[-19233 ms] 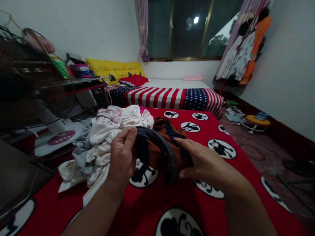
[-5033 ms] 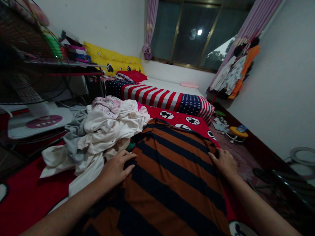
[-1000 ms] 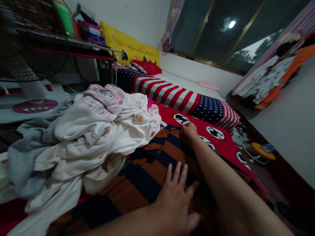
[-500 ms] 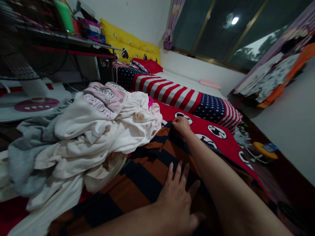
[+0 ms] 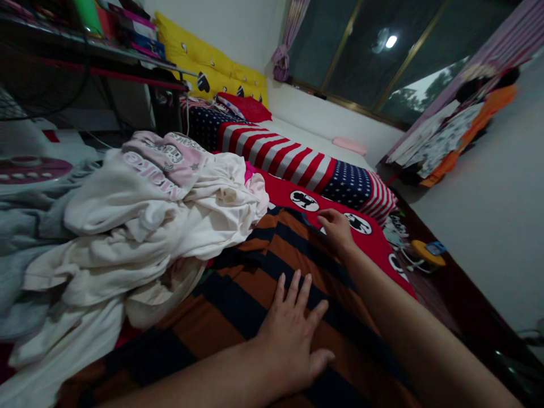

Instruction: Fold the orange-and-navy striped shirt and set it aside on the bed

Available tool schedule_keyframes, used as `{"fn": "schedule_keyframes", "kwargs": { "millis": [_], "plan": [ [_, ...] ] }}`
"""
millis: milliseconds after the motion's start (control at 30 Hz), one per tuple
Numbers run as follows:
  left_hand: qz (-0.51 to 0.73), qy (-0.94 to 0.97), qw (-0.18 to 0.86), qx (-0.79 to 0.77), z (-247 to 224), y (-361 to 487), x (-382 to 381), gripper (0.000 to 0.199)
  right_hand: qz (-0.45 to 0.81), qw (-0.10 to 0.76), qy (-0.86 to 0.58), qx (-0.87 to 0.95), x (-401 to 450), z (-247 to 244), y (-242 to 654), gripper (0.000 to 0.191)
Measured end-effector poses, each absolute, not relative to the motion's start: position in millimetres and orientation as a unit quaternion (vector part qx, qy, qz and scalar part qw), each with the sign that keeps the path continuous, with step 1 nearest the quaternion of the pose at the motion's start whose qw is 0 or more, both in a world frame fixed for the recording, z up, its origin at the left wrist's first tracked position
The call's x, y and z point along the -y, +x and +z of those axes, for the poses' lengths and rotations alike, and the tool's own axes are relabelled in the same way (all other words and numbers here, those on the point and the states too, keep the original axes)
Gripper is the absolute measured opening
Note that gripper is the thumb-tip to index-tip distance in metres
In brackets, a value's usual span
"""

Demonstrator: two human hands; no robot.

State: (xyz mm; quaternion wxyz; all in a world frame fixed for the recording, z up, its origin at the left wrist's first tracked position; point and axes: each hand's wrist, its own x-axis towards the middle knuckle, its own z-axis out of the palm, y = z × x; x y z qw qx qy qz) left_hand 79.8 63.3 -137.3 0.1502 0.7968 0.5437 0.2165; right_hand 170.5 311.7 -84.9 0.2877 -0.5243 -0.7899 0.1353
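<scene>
Beside the pale clothes pile (image 5: 170,224), on its right and against its edge, our striped garment (image 5: 250,283) lies spread over the red bedspread (image 5: 279,186). Our left hand (image 5: 289,334) rests on it to the pile's near right, palm down, fingers fanned wide; our right hand (image 5: 338,229) sits curled by the garment's far edge, right of the pile, and we cannot tell whether it pinches cloth. We judge this to be a smoothing step; the next move calls for a sure grip on that edge while our left palm steadies the rest

The bottom edge crops the striped garment (image 5: 232,306).
</scene>
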Motion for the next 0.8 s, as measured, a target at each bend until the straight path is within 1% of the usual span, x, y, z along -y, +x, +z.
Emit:
{"fn": "schedule_keyframes", "kwargs": {
  "millis": [67,100,167,233,267,367,433,600,700,800],
  "plan": [
    [0.224,0.794,0.148,-0.545,-138.0,80.4,-63.6,0.073,0.094,0.28,-0.576,0.763,-313.9,-76.6,220.4,0.027],
    [0.227,0.793,0.148,-0.546,-138.3,80.5,-63.8,0.073,0.075,0.256,-0.605,0.75,-315.1,-75.0,243.8,0.03],
    [0.23,0.791,0.149,-0.548,-138.7,80.6,-64.2,0.073,0.068,0.134,-0.654,0.742,-316.8,-76.3,283.0,0.037],
    [0.229,0.791,0.149,-0.547,-138.8,80.6,-64.2,0.073,0.081,0.052,-0.648,0.756,-317.5,-81.4,308.7,0.036],
    [0.229,0.792,0.147,-0.547,-138.7,80.6,-64.1,0.073,0.082,0.043,-0.635,0.767,-317.8,-84.2,316.3,0.033],
    [0.226,0.793,0.146,-0.546,-137.6,80.0,-63.5,0.073,0.021,0.083,-0.643,0.761,-318.7,-91.9,322.9,0.028],
    [0.222,0.794,0.149,-0.546,-136.7,79.6,-63.1,0.073,-0.031,0.098,-0.679,0.727,-318.1,-98.0,319.2,0.028],
    [0.224,0.794,0.149,-0.545,-137.9,79.9,-63.3,0.073,-0.109,0.084,-0.729,0.67,-313.2,-118.2,306.2,0.036],
    [0.222,0.798,0.147,-0.54,-139.5,79.3,-64.6,0.074,-0.093,0.04,-0.721,0.685,-318.0,-116.3,303.6,0.041],
    [0.218,0.802,0.147,-0.536,-138.5,77.5,-65.5,0.075,-0.054,0.003,-0.705,0.707,-321.0,-98.9,302.7,0.039]
  ]
}}
